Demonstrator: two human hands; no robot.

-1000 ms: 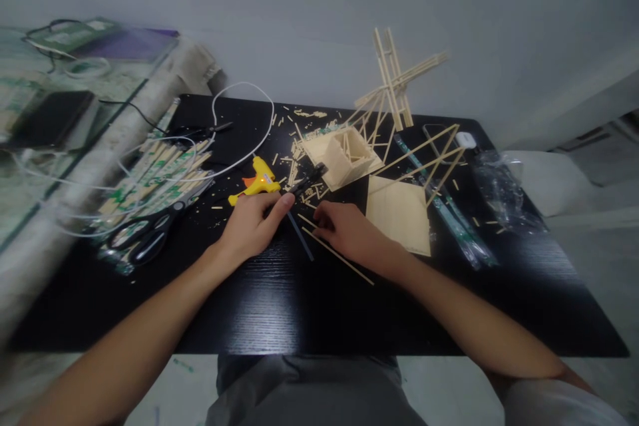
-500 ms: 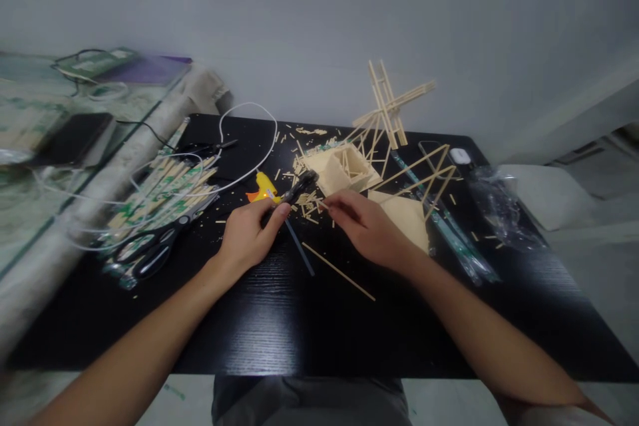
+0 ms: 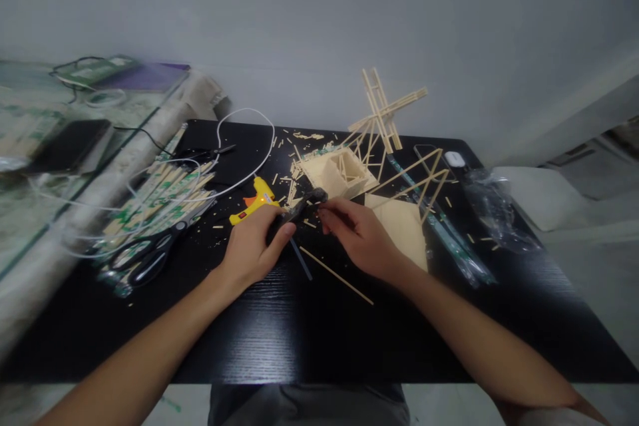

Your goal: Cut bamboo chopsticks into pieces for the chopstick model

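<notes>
My left hand (image 3: pixel 253 238) is closed around a dark hand tool that looks like pliers (image 3: pixel 307 205), its blunt head pointing right. Close to that head, my right hand (image 3: pixel 363 236) pinches with thumb and fingertips; a short wooden stick showed there earlier, but its fingers now mostly hide it. Just beyond my left hand lies a yellow glue gun (image 3: pixel 260 197). A translucent glue stick (image 3: pixel 301 261) and a thin wooden stick (image 3: pixel 339 277) rest on the table below the hands. Behind them stands a small wooden windmill model (image 3: pixel 344 172) with crossed stick blades.
Black-handled scissors (image 3: pixel 154 256) and bundled wooden sticks (image 3: pixel 164 196) lie left, with a white cable (image 3: pixel 273 130) looping over. A wooden panel (image 3: pixel 399 226) with a stick frame, green-printed wrappers (image 3: pixel 459 253) and a clear plastic bag (image 3: pixel 499 213) lie right. Wood offcuts (image 3: pixel 292 183) are scattered centrally.
The tool's head has come lower and closer to my right fingertips. The short stick seen in my right hand is now mostly hidden. More of the glue gun shows; the view has shifted slightly.
</notes>
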